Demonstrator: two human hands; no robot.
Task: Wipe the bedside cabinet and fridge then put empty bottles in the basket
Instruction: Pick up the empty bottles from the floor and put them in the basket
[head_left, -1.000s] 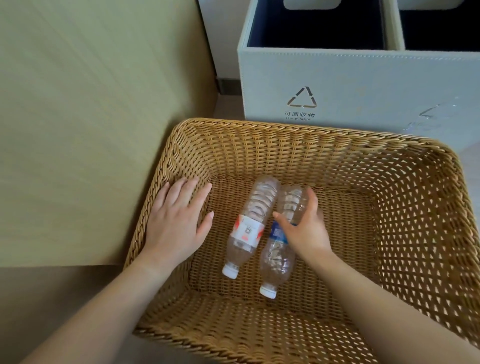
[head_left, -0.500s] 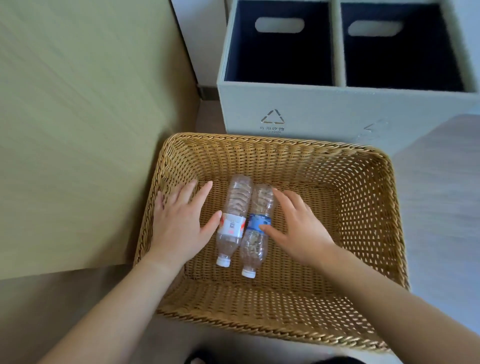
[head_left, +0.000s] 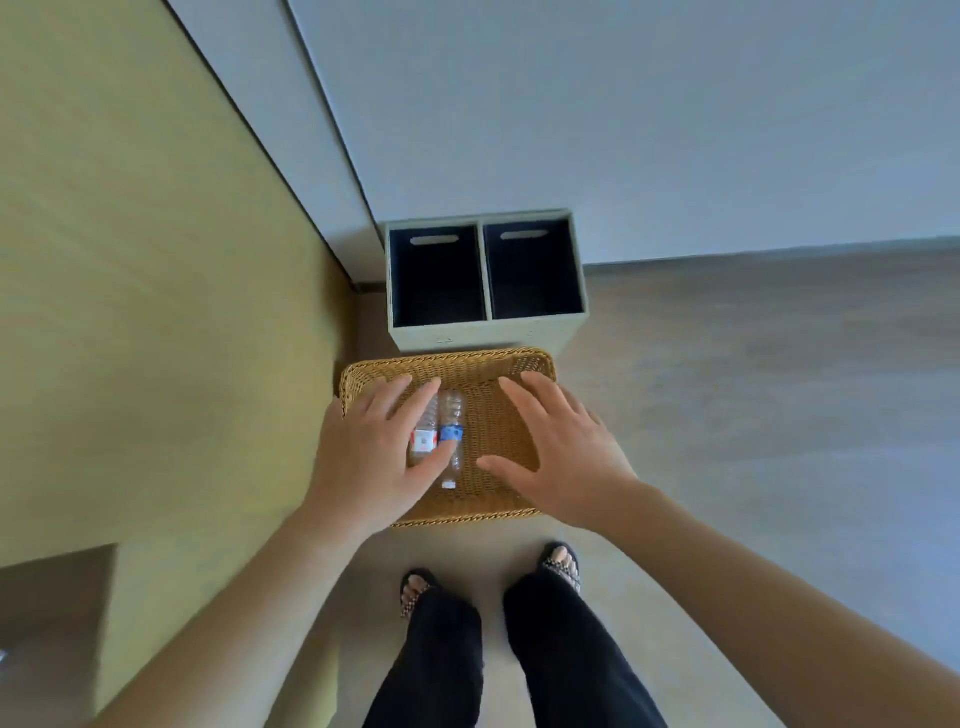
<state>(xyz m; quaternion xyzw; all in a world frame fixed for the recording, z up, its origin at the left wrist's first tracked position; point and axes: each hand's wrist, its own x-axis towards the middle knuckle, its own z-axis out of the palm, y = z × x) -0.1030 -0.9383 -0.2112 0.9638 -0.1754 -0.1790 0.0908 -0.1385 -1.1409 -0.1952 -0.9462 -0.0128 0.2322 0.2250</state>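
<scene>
A woven wicker basket (head_left: 470, 359) stands on the floor, far below me. Two empty clear plastic bottles lie side by side in it. One has a red and white label (head_left: 424, 440), the other a blue label (head_left: 451, 434). My left hand (head_left: 371, 457) hovers high above the basket's left part with fingers spread and holds nothing; it hides part of the red-labelled bottle. My right hand (head_left: 558, 449) hovers above the basket's right part, fingers straight and empty. Neither hand touches the bottles.
A grey two-compartment recycling bin (head_left: 485, 332) with dark insides stands against the white wall just behind the basket. A tall yellowish wooden panel (head_left: 156, 312) rises on the left. My feet in sandals (head_left: 561, 564) stand just in front of the basket on the pale wood floor.
The view has risen far above the basket as I stood up. My right hand has let go of the blue-labelled bottle, and both hands have lifted out of the basket.
</scene>
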